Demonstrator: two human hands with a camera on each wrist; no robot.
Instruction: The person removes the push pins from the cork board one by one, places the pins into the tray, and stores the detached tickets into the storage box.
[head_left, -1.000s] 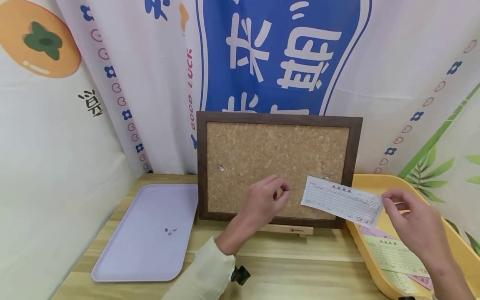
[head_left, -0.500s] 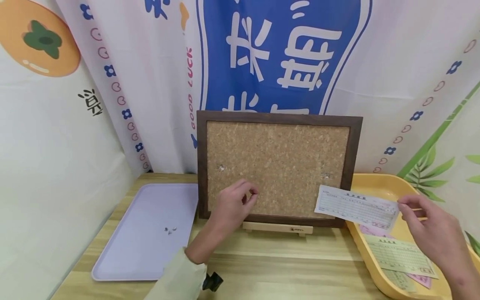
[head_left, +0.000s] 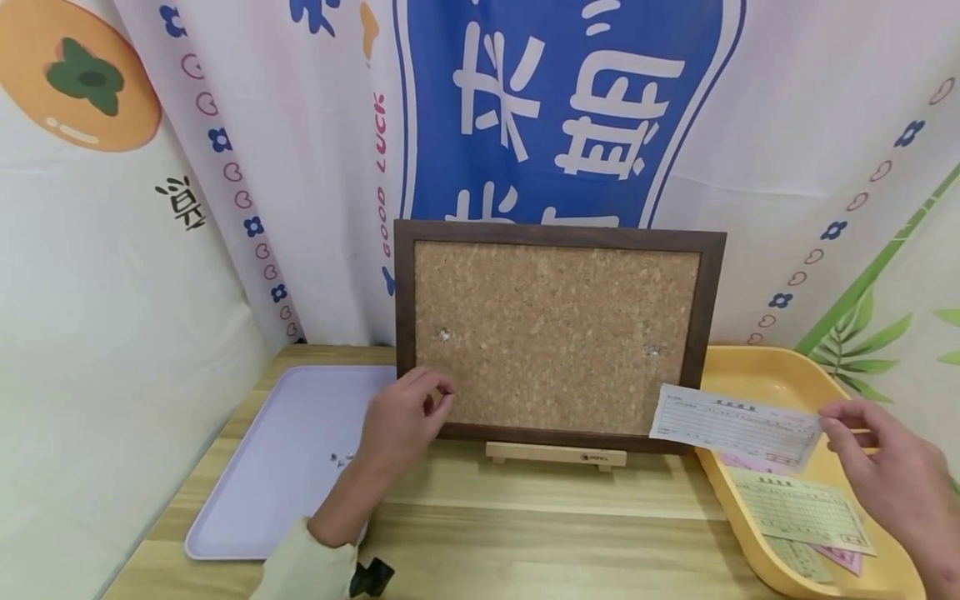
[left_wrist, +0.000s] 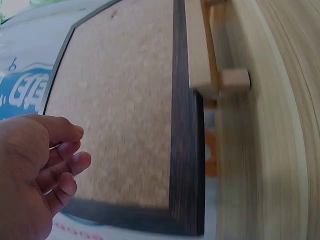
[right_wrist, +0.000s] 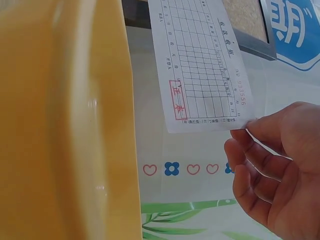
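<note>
My right hand (head_left: pixel 888 475) pinches a white printed receipt slip (head_left: pixel 738 429) by its right end. The slip hangs partly over the yellow tray and the lower right corner of a framed cork board (head_left: pixel 555 325). In the right wrist view, the slip (right_wrist: pixel 200 65) shows a grid and a red stamp, with thumb and finger at its corner. My left hand (head_left: pixel 401 421) is in front of the board's lower left corner, its fingers loosely bent. Nothing shows between the fingers of the left hand (left_wrist: pixel 40 170) in the left wrist view.
Left of the board lies a lilac tray (head_left: pixel 262 500) with several tiny pins (head_left: pixel 339 458). The yellow tray (head_left: pixel 765 360) at right holds green slips (head_left: pixel 802 508) and a pink slip (head_left: pixel 843 558). Small clear pieces sit on the board's left and right. A wooden stand (head_left: pixel 555 454) supports it.
My left hand has moved left, from before the board's middle toward the lilac tray. The right hand has carried the white receipt slip right and slightly down.
</note>
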